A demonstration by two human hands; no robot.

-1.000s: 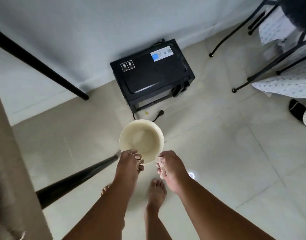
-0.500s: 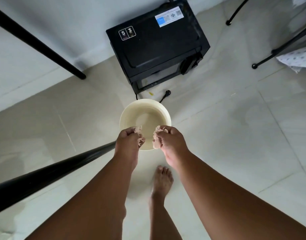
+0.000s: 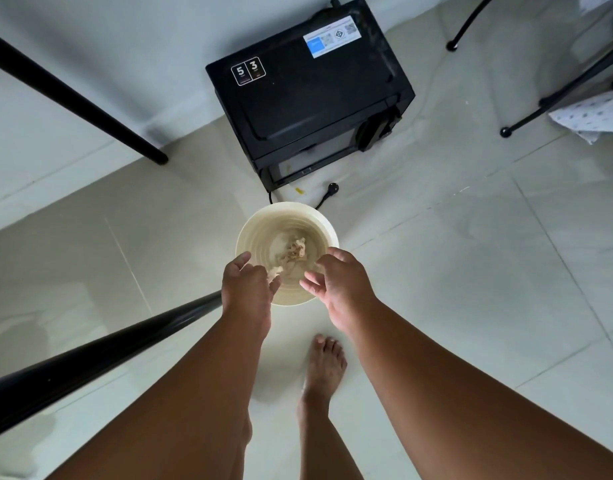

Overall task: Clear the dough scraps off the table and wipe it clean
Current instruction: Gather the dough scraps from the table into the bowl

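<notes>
A pale tiled floor [image 3: 471, 271] fills most of the view, with a white wall behind. On the floor against the wall sits a black microwave oven [image 3: 308, 95], its unplugged cord and plug [image 3: 333, 187] trailing just beside a cream plastic bin [image 3: 253, 230]. Black desk legs cross the left side: one slants down to the floor near the wall [image 3: 73, 98], another [image 3: 90, 358] passes just left of the bin. A bare foot [image 3: 324, 365] stands on the tiles close to the bin.

Both arms reach over the bin's near rim. The left hand [image 3: 246, 289] has loosely curled fingers, and a small pale bit of dough [image 3: 275, 271] shows at its fingertips; whether it is pinched or only stuck there I cannot tell. The right hand [image 3: 336, 278] is spread wide and holds nothing. The main clump of dough scraps [image 3: 294, 252] lies at the bottom of the bin.

Judging from this, the dumping step is nearly over. The likely slip is sticky dough clinging to the left fingers and then dropping onto the floor beside the rim, or onto the foot, when the hands pull away. Residue left on the hands could also smear back onto the desk during wiping.
</notes>
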